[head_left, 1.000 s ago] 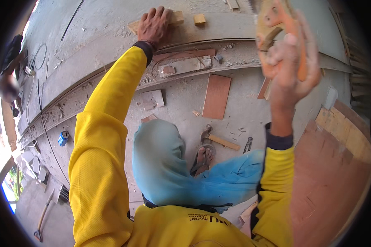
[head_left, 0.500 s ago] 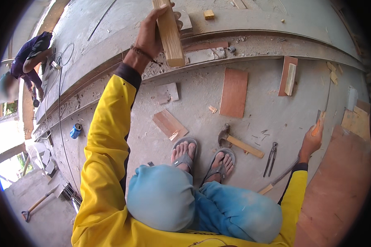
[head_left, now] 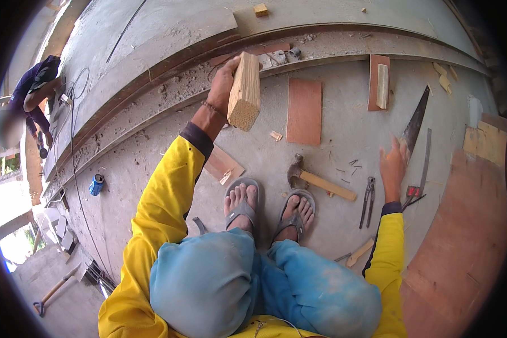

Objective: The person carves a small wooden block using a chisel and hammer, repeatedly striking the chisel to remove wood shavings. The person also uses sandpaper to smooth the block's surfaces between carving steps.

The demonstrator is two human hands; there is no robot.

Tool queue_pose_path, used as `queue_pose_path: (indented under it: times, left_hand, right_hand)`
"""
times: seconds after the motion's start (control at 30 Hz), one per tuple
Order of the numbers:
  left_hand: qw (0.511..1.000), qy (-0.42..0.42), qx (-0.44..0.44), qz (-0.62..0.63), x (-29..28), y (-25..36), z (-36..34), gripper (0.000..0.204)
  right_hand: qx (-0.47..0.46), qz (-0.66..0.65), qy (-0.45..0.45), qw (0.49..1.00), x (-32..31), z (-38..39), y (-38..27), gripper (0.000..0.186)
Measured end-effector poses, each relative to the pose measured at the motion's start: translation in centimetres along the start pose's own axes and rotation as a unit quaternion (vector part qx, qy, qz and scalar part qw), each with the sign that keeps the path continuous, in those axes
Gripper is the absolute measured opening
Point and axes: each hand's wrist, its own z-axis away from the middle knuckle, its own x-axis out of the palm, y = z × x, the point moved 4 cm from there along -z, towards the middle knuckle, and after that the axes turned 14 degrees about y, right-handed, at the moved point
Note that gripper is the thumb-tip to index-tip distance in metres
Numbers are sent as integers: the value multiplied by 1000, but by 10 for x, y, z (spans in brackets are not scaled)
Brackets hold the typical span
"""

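Observation:
My left hand point(head_left: 222, 90) is closed round a light wooden block point(head_left: 243, 93), held up in front of the concrete step. At the right, my right hand point(head_left: 393, 163) is at the handle end of a handsaw point(head_left: 416, 121), whose dark blade points away from me; its fingers are blurred, so I cannot tell whether they grip. A claw hammer point(head_left: 328, 184) and pincers point(head_left: 369, 203) lie on the floor between my feet and that hand. A reddish plywood rectangle point(head_left: 303, 112) lies just beyond the hammer.
Another person point(head_left: 36, 84) crouches at the far left beside looped cables. A stepped concrete ledge point(head_left: 124, 129) runs across the upper view. A blue can point(head_left: 96, 185) stands at left, a shovel point(head_left: 59, 287) lies lower left, and a large plywood sheet point(head_left: 450, 236) fills the right.
My left hand has lifted the block off the slab and brought it nearer me. My right hand has carried the saw down from high up to near floor level at the right.

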Motion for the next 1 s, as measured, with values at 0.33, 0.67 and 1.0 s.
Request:
queue_pose_path:
  times: [0.33, 0.67, 1.0]
  left_hand:
    - [946, -275, -13, -172, -17, -99, 49, 42]
    - [965, -146, -4, -218, -31, -76, 82, 55]
    - [968, -182, 75, -158, 5, -76, 88, 58]
  right_hand:
    - [-304, -489, -50, 816, -30, 12, -262, 59]
    - [5, -565, -64, 822, 8, 52, -239, 47]
    - [57, -590, -176, 786, 24, 76, -231, 58]
